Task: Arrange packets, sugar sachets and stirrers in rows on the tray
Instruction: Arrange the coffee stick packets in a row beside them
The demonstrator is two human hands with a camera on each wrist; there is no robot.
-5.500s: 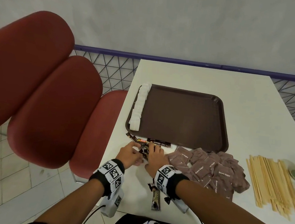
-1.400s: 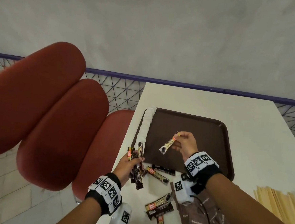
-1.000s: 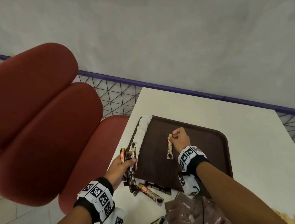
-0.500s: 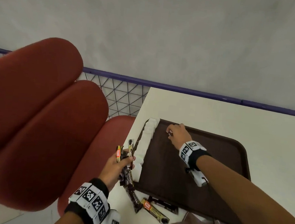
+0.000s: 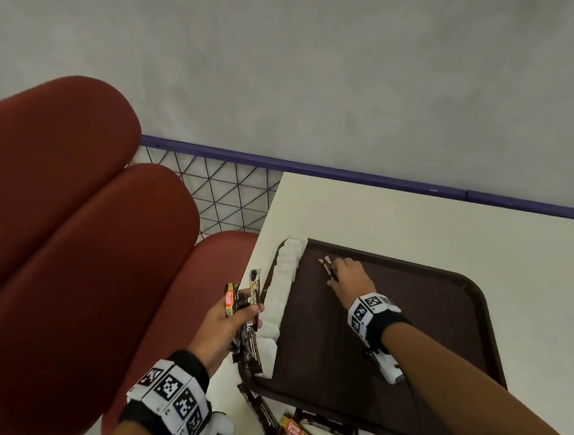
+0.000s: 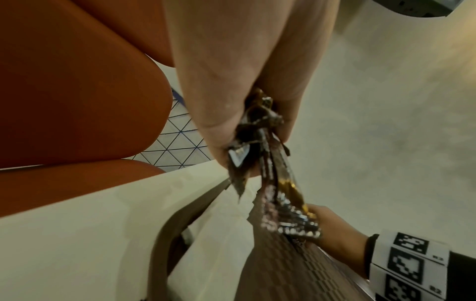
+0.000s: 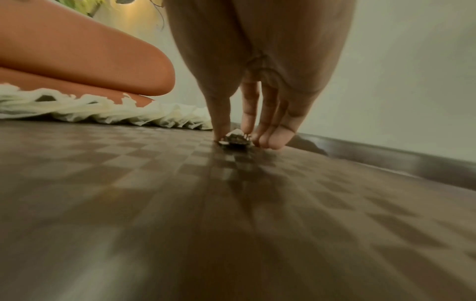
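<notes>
A bunch of coffee packets (image 5: 248, 320) is gripped tight by the left hand (image 5: 224, 325) at lower middle, while one packet (image 5: 329, 268) is pinched down on the tray (image 5: 406, 347) by the right hand (image 5: 351, 279), so it could be dragged crooked if stuck to the fingers (image 7: 221, 122).

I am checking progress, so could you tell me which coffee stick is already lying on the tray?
The coffee stick under the right hand, near the tray far edge; the others are in the left hand or off-tray.
</notes>
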